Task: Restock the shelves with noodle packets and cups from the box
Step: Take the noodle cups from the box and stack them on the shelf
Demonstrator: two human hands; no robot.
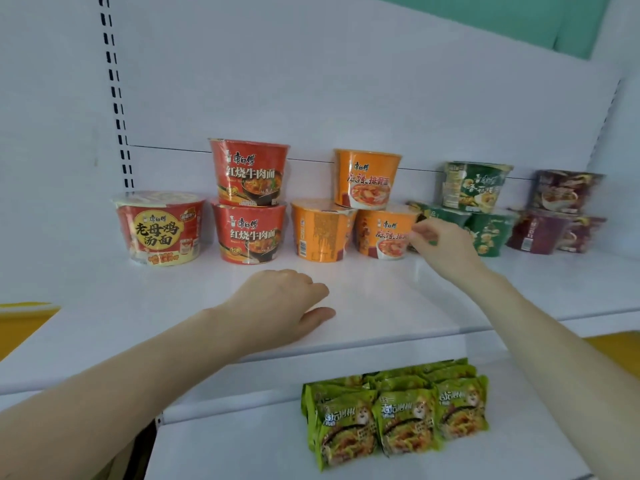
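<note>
Noodle cups line the back of the white upper shelf: a red-and-yellow cup, two stacked red cups, three orange cups with one on top, then green cups and dark red cups. My right hand reaches to the right side of the lower right orange cup, fingertips at its rim; I cannot tell if they pinch it. My left hand rests on the shelf in front of the cups, fingers loosely curled, holding nothing. Green noodle packets lie on the lower shelf.
A slotted upright rail runs up the back panel at the left. Yellow surfaces show at the left and right edges below the shelf. The box is out of view.
</note>
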